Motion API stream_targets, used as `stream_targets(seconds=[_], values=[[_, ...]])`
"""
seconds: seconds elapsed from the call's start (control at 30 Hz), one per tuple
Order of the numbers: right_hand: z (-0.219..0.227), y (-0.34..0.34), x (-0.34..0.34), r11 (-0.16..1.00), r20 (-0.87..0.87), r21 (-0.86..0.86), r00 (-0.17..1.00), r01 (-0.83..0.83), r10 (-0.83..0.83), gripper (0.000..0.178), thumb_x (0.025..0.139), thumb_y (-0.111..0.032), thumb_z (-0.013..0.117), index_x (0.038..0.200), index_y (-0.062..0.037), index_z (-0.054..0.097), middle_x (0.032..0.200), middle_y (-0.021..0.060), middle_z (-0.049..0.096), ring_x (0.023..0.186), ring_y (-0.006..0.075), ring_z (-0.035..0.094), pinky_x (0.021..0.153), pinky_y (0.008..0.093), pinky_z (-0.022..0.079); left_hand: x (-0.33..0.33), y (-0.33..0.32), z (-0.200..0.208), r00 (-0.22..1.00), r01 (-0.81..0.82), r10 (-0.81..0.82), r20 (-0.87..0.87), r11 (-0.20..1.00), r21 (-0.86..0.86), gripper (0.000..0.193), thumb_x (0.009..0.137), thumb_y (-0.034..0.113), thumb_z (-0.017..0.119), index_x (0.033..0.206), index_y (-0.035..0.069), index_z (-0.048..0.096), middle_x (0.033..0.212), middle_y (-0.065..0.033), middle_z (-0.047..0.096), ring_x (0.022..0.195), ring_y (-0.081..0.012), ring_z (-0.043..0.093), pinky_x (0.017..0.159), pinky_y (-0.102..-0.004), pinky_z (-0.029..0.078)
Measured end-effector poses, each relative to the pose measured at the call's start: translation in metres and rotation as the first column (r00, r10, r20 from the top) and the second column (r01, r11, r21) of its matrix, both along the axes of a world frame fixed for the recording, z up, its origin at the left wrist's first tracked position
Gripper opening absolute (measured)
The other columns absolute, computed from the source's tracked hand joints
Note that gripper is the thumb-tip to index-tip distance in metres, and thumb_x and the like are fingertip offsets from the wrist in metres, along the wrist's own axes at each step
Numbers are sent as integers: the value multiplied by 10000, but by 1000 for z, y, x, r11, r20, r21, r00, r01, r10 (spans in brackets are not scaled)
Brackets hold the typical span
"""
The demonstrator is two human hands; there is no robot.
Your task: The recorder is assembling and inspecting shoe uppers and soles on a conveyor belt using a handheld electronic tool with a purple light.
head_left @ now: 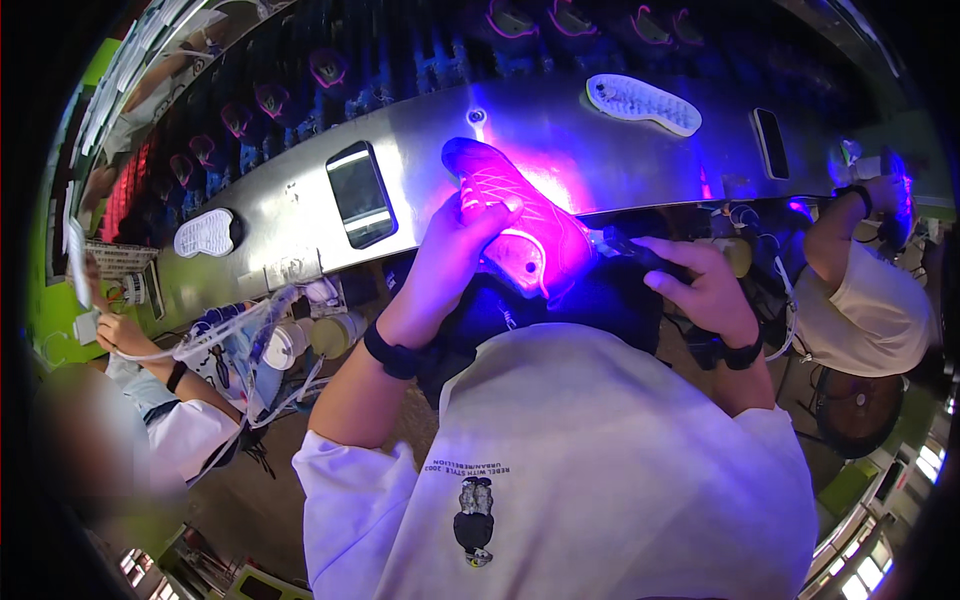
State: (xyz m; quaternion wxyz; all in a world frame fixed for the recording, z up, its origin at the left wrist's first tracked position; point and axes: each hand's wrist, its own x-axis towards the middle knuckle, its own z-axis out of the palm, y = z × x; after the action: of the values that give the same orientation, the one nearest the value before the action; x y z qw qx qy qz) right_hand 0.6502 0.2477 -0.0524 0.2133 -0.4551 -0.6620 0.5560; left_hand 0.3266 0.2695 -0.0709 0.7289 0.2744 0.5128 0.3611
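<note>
A laced shoe upper (545,225), lit bright pink under violet light, lies tilted at the metal bench's near edge. Its toe points away to the left and its heel faces me. A dark round hole shows in the pale top of the heel part. My left hand (455,245) is closed round the shoe's left side, its thumb pressing near the laces. In my right hand (705,290) is a slim dark-handled tool (645,255), held between thumb and fingers. The tool's tip is close to the shoe's right side; I cannot tell whether they touch.
On the metal bench (285,215) lie a phone (361,195), another phone (770,143) and two pale shoe soles (645,104) (204,234). Behind runs a dark conveyor (400,60) with several shoe parts. Co-workers sit on both sides; pots (335,333) and tubes hang below the bench's left part.
</note>
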Motion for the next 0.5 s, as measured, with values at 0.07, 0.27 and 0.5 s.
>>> stream_targets(seconds=[0.07, 0.27, 0.5], values=[[2, 1, -5, 1000, 42, 25, 999, 17, -18, 416, 916, -86, 716, 1326, -37, 660, 1153, 126, 738, 971, 204, 698, 881, 321, 532, 4, -3, 0, 999, -38, 40, 37, 997, -65, 352, 1004, 254, 643, 1248, 4, 590, 1073, -58, 695, 937, -129, 697, 783, -274, 559], [8, 22, -3, 976, 179, 217, 983, 6, -45, 413, 866, -94, 756, 1274, -74, 697, 982, 136, 731, 835, 268, 691, 775, 334, 531, 15, -1, 13, 967, -34, 125, 220, 927, -374, 413, 1051, 344, 545, 1334, 43, 527, 1225, -123, 642, 1052, -214, 695, 743, -355, 620], [11, 44, 7, 943, 151, 332, 986, 19, -73, 401, 861, -100, 766, 1257, -84, 706, 954, 130, 724, 797, 260, 685, 731, 322, 529, 18, -2, 0, 811, 51, 290, 508, 831, -554, 516, 1037, 408, 542, 1435, 96, 441, 1285, -178, 588, 1063, -303, 693, 759, -367, 666]])
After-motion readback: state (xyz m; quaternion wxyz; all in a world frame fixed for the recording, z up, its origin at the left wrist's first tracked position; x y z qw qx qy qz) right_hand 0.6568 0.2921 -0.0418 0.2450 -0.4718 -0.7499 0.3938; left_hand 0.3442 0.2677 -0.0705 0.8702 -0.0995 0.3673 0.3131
